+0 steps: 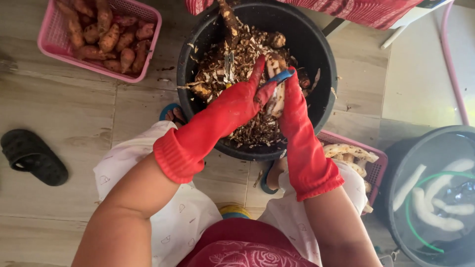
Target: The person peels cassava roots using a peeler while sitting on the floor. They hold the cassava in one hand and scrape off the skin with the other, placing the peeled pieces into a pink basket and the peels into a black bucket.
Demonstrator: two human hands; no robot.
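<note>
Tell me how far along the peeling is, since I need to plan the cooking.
Done: several pale peeled roots soak in the water tub, more lie in the near pink basket, and the black tub is heaped with peelings. In hand: the left hand holds a root while the right hand works a blue-handled peeler. Left: a far pink basket of unpeeled roots.

2 red-gloved hands (237,101) (295,106), 1 blue peeler (280,76), 2 black tubs (316,44) (396,163), 2 pink baskets (49,47) (376,170), 1 black sandal (32,155), roughly 5 peeled roots (435,217) in water
</note>
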